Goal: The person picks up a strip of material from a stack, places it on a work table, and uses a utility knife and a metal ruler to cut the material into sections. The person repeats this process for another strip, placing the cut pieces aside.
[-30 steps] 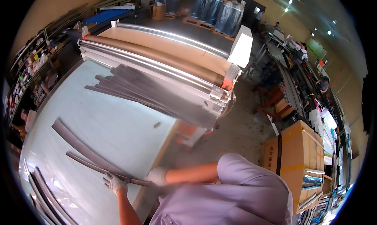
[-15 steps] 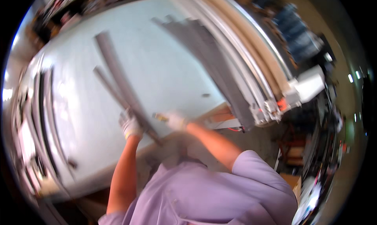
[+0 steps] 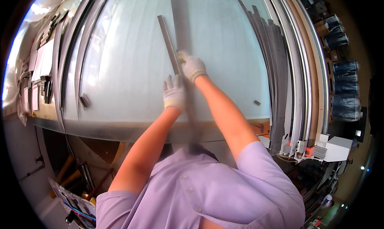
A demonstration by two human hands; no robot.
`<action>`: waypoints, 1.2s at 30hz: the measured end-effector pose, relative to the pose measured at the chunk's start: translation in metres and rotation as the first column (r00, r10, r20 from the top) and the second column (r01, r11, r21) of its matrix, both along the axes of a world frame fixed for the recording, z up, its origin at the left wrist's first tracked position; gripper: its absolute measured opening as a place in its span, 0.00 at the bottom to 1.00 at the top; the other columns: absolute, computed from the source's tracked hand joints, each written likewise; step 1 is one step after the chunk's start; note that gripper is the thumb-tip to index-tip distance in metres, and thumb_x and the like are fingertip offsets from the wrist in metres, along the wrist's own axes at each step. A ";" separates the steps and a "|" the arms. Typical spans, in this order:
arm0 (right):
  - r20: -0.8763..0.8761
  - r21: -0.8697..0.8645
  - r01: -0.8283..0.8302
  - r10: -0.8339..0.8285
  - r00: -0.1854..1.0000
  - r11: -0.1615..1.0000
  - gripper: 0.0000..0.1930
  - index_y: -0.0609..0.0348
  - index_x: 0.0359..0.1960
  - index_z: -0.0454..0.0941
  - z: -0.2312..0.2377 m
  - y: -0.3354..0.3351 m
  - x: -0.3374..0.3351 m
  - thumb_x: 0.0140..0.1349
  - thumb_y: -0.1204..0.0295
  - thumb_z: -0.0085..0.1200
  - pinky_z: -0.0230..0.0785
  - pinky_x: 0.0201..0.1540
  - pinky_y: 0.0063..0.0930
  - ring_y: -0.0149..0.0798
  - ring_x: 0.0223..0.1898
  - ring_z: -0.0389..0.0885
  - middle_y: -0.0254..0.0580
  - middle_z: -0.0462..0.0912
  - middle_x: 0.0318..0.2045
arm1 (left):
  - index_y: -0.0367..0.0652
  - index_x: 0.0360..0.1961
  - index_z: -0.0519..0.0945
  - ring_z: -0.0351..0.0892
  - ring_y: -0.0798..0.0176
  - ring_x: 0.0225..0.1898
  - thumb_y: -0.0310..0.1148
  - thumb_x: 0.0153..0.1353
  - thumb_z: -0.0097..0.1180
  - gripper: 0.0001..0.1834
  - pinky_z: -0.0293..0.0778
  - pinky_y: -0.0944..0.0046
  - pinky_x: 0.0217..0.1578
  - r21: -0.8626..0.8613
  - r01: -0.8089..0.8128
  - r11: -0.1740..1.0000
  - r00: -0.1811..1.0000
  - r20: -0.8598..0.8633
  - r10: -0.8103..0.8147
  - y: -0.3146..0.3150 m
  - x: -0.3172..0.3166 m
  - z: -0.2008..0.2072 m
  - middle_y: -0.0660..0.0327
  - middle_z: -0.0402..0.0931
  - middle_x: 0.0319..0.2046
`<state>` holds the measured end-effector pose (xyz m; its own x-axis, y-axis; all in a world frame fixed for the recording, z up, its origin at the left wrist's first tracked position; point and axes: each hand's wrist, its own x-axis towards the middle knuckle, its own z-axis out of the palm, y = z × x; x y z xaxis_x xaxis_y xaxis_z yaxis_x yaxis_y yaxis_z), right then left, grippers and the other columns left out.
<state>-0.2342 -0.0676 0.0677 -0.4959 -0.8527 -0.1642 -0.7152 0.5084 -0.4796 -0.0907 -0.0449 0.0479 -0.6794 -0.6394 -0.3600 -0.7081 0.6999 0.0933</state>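
A long dark grey strip (image 3: 182, 25) runs front to back over the pale table. Along its left side a narrow straight bar (image 3: 167, 41), like a ruler, lies slightly aslant. My left hand (image 3: 174, 94), in a white glove, rests flat at the bar's near end with its fingers spread. Just ahead and to the right, my gloved right hand (image 3: 194, 66) is closed round a small yellow utility knife (image 3: 182, 56). The knife's dark tip is at the bar's right edge, over the strip. My right fingers partly cover the knife.
Several dark strips (image 3: 276, 57) hang together along the table's right side, beside long metal rails (image 3: 306, 69). More strips (image 3: 86, 37) lie on the left. Small dark pieces (image 3: 257, 102) are on the pale table (image 3: 132, 69), whose front edge is close to me.
The view has turned, so the strip now points straight away from me. My right hand has moved forward with the knife, from beside the strip to the bar's edge.
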 end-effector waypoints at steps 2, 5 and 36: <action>0.010 0.004 0.007 -0.007 1.000 1.000 0.25 0.40 0.62 0.72 0.001 0.000 0.003 0.60 0.70 0.51 0.75 0.49 0.52 0.61 0.44 0.81 0.57 0.84 0.41 | 0.43 0.75 0.52 0.40 0.40 0.76 0.52 0.40 0.76 0.65 0.42 0.41 0.73 -0.007 -0.006 1.000 1.000 -0.001 0.006 0.000 -0.001 -0.002 0.58 0.48 0.75; 0.060 0.054 0.002 -0.005 0.998 0.999 0.25 0.42 0.62 0.71 0.007 0.027 0.015 0.61 0.70 0.51 0.74 0.49 0.53 0.61 0.44 0.81 0.58 0.84 0.41 | 0.44 0.75 0.52 0.40 0.40 0.76 0.52 0.41 0.75 0.64 0.42 0.41 0.73 0.000 0.006 1.000 1.000 -0.002 -0.006 0.001 -0.003 -0.002 0.58 0.48 0.76; -0.180 -0.063 0.056 -0.067 0.981 0.996 0.33 0.60 0.64 0.66 -0.032 0.211 0.115 0.57 0.68 0.63 0.71 0.53 0.47 0.56 0.51 0.75 0.57 0.74 0.49 | 0.40 0.74 0.51 0.50 0.45 0.73 0.51 0.46 0.72 0.60 0.48 0.45 0.72 0.007 0.031 1.000 0.902 -0.431 -0.025 0.006 0.057 -0.047 0.53 0.52 0.74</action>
